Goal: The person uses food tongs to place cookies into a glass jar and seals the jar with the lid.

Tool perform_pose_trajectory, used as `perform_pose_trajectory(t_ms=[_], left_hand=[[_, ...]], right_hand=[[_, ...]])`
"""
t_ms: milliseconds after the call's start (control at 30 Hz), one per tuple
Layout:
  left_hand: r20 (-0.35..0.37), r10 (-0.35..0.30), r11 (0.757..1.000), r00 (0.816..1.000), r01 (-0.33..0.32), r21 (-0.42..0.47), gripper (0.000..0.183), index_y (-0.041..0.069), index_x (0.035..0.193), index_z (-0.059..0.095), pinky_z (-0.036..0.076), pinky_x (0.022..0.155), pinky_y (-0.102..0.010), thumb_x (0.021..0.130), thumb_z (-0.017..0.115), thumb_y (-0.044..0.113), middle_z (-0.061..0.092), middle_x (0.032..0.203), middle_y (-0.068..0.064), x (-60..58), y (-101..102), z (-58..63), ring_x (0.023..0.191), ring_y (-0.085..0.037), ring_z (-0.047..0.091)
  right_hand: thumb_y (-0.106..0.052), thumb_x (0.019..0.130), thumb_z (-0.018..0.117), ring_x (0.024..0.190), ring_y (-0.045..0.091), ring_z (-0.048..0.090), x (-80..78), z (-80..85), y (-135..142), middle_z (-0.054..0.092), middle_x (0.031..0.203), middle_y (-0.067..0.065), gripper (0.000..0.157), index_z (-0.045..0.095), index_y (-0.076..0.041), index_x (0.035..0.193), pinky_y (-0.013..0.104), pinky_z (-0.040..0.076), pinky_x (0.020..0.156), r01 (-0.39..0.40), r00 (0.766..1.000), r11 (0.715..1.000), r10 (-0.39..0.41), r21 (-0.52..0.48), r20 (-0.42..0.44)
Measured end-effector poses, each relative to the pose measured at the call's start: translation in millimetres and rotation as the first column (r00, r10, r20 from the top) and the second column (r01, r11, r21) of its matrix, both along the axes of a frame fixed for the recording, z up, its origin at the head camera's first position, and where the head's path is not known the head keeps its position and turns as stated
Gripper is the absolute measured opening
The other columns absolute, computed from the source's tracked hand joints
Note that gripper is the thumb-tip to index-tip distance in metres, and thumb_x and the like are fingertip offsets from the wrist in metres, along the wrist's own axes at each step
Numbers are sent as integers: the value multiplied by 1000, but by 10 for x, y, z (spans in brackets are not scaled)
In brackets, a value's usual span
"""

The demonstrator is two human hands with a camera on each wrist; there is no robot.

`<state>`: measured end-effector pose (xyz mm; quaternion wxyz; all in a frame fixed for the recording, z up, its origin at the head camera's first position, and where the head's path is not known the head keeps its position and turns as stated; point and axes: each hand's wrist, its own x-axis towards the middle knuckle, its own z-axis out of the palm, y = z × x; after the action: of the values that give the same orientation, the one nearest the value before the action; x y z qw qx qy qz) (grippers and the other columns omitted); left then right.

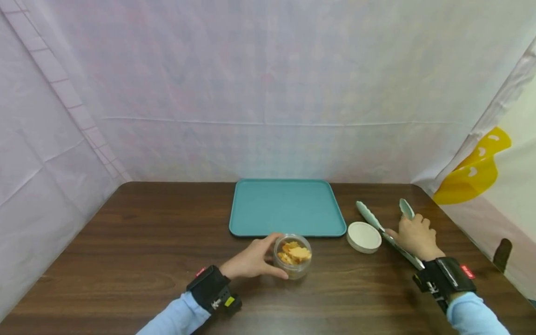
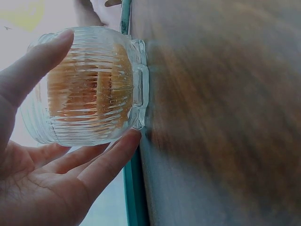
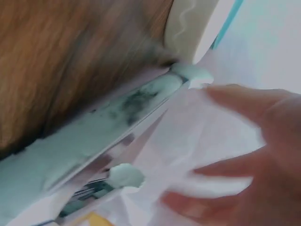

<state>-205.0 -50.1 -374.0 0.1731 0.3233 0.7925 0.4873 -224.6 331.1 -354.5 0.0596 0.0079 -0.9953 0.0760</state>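
Observation:
A clear ribbed glass jar [image 1: 293,273] stands on the table near its front middle, holding yellow-orange crisp-like pieces [image 1: 295,252]. My left hand [image 1: 255,258] grips it from the left side. In the left wrist view the thumb lies across the glass jar [image 2: 89,84] and the fingers pass beneath. Over at the right, pale green and metal tongs [image 1: 404,252] lie spread on the table. My right hand [image 1: 416,237] is over them, covering part of one arm. The right wrist view has its fingers [image 3: 230,165] extended beside the tongs [image 3: 94,136], not curled round them.
A teal tray [image 1: 286,209] lies at the back middle of the table [image 1: 146,251]. Between tray and tongs sits a small round white dish or lid [image 1: 364,237]. White cloth [image 1: 268,93] hangs behind, and a yellow cut-out shape [image 1: 473,172] is on the right side.

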Motion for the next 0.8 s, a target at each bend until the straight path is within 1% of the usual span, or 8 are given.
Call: perform_pose_trajectory(t_ms=[33,100,167,233,333,500,633,800], left_hand=[[0,-1,1000,1000,1,-1,76,4,132,33,50,86,-23,70,76,16,44,127,-16,4,-1,4,115,-28,47],[3,-2,1000,1000,2,-1,76,4,132,33,50,85,-23,70,76,16,44,127,-16,9,-5,6,115,-28,47],[7,-1,1000,1000,1,1,76,4,131,33,50,85,-23,70,76,15,44,127,-16,11,-7,7,115,-28,47],[7,-2,1000,1000,2,4,75,4,131,34,50,85,-23,70,76,15,44,127,-16,8,-6,4,115,-28,47],[4,-4,1000,1000,4,12,75,3,131,34,49,86,-23,70,76,15,45,127,-16,3,-1,-5,114,-28,48],[12,-10,1000,1000,10,10,75,4,131,34,49,86,-23,70,76,14,44,126,-15,6,-8,-5,114,-28,48],[9,-11,1000,1000,11,14,74,4,131,34,49,87,-24,70,76,14,45,126,-15,-1,-6,-5,114,-28,48],[5,-15,1000,1000,15,19,74,4,131,34,49,87,-25,71,75,15,45,126,-14,-15,0,-22,114,-28,48]], right_hand=[[-34,81,63,84,55,42,-5,-7,-39,42,93,42,61,46,20,104,60,44,62,-68,995,998,67,-2,-68],[-33,81,64,93,53,44,-14,-22,-132,43,105,40,63,44,17,115,60,45,68,-202,969,979,198,-10,-146],[-41,80,64,103,51,42,-24,-41,-223,40,116,37,74,40,13,124,60,44,76,-314,942,949,307,-30,-135],[-48,75,65,107,49,41,-28,-69,-299,39,121,34,81,40,10,127,58,44,79,-386,920,921,381,-52,-92],[-50,72,67,107,52,41,-29,-107,-373,38,123,35,85,40,8,127,57,46,77,-431,902,900,431,-60,-13],[-35,72,72,99,48,47,-54,-174,-389,43,116,34,73,44,10,123,51,49,72,-447,892,892,450,-64,42],[-30,71,73,92,41,51,-88,-202,-375,48,109,32,70,46,10,121,47,49,69,-451,891,890,453,-64,26],[-35,67,75,87,37,53,-107,-219,-388,48,106,33,75,46,10,120,44,49,65,-439,898,894,441,-90,1]])
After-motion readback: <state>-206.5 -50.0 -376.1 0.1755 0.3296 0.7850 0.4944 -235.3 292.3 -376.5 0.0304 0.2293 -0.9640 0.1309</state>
